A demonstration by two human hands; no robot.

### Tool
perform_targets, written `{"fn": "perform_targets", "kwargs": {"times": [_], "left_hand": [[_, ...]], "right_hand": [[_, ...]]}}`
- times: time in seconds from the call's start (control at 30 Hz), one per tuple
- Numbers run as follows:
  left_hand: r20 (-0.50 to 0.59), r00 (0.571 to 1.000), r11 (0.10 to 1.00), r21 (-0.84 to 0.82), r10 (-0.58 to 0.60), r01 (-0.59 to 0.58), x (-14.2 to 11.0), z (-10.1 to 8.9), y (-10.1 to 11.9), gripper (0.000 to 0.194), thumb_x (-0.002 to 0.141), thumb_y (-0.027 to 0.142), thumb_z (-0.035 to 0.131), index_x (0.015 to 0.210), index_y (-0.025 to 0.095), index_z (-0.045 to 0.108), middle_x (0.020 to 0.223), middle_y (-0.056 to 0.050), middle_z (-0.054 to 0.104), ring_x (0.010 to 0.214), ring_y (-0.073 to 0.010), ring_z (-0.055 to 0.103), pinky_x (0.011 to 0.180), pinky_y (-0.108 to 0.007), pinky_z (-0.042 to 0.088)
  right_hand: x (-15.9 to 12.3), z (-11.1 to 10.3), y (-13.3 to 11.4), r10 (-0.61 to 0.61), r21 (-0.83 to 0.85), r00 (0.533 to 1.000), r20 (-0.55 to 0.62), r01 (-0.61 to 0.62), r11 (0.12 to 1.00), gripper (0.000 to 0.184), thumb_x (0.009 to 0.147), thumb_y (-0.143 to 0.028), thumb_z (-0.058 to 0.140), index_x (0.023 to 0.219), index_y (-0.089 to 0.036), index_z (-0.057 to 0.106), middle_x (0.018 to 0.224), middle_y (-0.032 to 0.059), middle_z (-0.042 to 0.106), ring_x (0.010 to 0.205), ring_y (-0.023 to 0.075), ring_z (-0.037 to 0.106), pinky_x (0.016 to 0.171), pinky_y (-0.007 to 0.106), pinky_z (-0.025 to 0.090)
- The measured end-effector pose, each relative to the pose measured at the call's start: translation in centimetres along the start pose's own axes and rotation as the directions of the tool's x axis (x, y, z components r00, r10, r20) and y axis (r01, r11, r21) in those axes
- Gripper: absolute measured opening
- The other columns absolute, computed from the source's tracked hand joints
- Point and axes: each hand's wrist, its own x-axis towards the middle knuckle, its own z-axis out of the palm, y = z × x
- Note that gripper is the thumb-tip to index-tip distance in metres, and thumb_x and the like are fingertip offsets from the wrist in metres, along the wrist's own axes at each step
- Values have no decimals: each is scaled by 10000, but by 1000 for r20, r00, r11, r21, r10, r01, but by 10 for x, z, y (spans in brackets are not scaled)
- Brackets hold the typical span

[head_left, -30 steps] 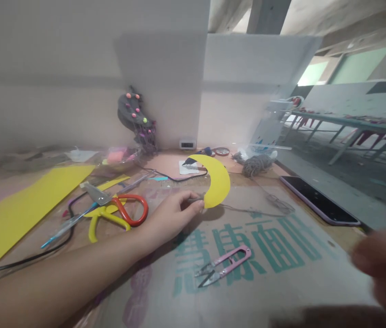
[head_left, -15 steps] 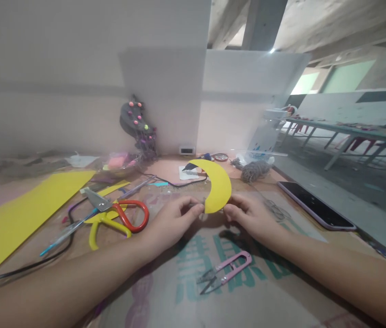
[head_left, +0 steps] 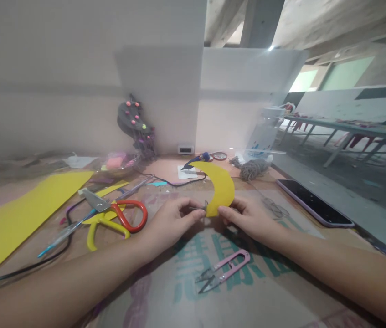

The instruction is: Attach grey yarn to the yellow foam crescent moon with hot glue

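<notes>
A yellow crescent cut-out (head_left: 225, 184) stands upright in front of me, its curved back to the right. My right hand (head_left: 244, 216) is closed on its lower right edge, the thumb on the near face. At the lower tip, my left hand (head_left: 184, 214) pinches a thin grey strand (head_left: 206, 203) that looks like yarn; whether these fingers also touch the crescent is unclear. Pink thread snips (head_left: 225, 271) lie below the hands, blades to the left. Scissors (head_left: 134, 216) with one red and one yellow handle lie left of my left hand.
A yellow sheet (head_left: 25, 218) lies at the left beside a blue-tipped pen (head_left: 66, 234). A glue gun (head_left: 196, 159) rests behind the crescent. Grey yarn (head_left: 254, 169) and a phone (head_left: 316, 202) are on the right. A dark crescent with coloured balls (head_left: 129, 118) stands at the wall.
My right hand has shifted slightly left onto the crescent's lower edge. The crescent has moved a little right and down, and a small loop of strand now shows by its tip.
</notes>
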Motion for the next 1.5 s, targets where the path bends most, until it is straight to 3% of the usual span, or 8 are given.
{"fn": "perform_targets", "kwargs": {"times": [0.33,0.6,0.73,0.9,1.1,1.4,1.5], "left_hand": [[-10,1000,1000,7,-4,4,2,-1,3,220,876,338,564,1012,206,677,964,-5,709,857,-154,636,744,-241,479],[-19,999,998,42,38,-37,-1,-1,9,227,895,331,517,895,156,662,861,-19,692,814,-157,621,711,-233,468],[-32,999,999,50,14,-13,0,-1,8,291,910,384,483,891,159,667,862,-25,694,812,-171,624,702,-248,472],[5,1000,1000,-1,13,-13,0,0,3,223,857,325,581,1003,189,681,967,-22,713,858,-171,645,750,-255,490],[16,1000,999,47,9,-10,0,0,4,213,862,319,571,953,177,702,925,-26,725,838,-177,648,733,-260,485],[3,998,996,50,-70,69,2,-1,7,219,856,325,564,950,179,698,885,-22,718,779,-174,628,705,-264,466],[9,999,994,105,-37,36,1,-1,6,214,877,336,529,889,175,670,836,-10,690,767,-168,607,700,-258,449]], "right_hand": [[0,2,-4,7,-53,999,-40,-9,999,303,838,-436,524,717,-162,568,596,-11,528,519,104,467,473,218,362],[-2,2,-2,-25,-99,999,-20,23,995,304,853,-430,520,710,-168,574,647,11,592,580,127,531,533,234,420],[-1,2,1,-12,-103,999,-35,8,995,310,858,-442,526,741,-163,591,647,17,607,577,132,543,524,234,428],[-1,1,1,-26,-104,999,-25,24,994,314,869,-441,518,766,-159,609,648,15,617,561,129,547,509,230,424],[-1,1,0,-76,-162,997,-24,71,984,270,871,-386,511,816,-158,644,685,21,646,615,142,581,560,235,442],[0,2,2,-103,-226,992,-70,85,970,286,879,-385,500,822,-159,667,654,21,638,580,140,557,518,233,424],[-1,2,1,-127,-245,990,-66,108,964,275,881,-370,497,850,-168,680,678,27,656,604,152,578,540,242,439]]}}
